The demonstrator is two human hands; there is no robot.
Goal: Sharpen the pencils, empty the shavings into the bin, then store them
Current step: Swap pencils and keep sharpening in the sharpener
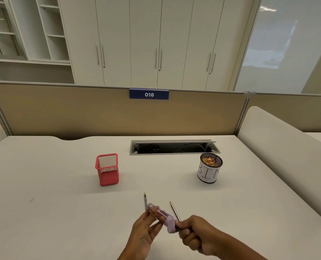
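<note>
My left hand [144, 233] holds a sharpener [162, 217] by its clear tube, which has shavings inside and a lilac end pointing right. My right hand [192, 233] is a fist shut around a pencil [178, 229]. Only a short dark bit of that pencil shows, where it meets the lilac end. Two more pencils lie on the white desk just beyond my hands, one [145, 199] behind the sharpener and one [173, 210] to its right, both with their tips pointing away from me. A red mesh pencil holder [108, 169] stands at centre left. At the right stands a cup labelled BIN [209, 170] with shavings in it.
An open cable tray [174, 147] is set into the desk [52, 184] behind the holder and the bin. A tan partition with a blue 016 sign [149, 94] closes the far edge. A padded white divider [287, 147] borders the right side.
</note>
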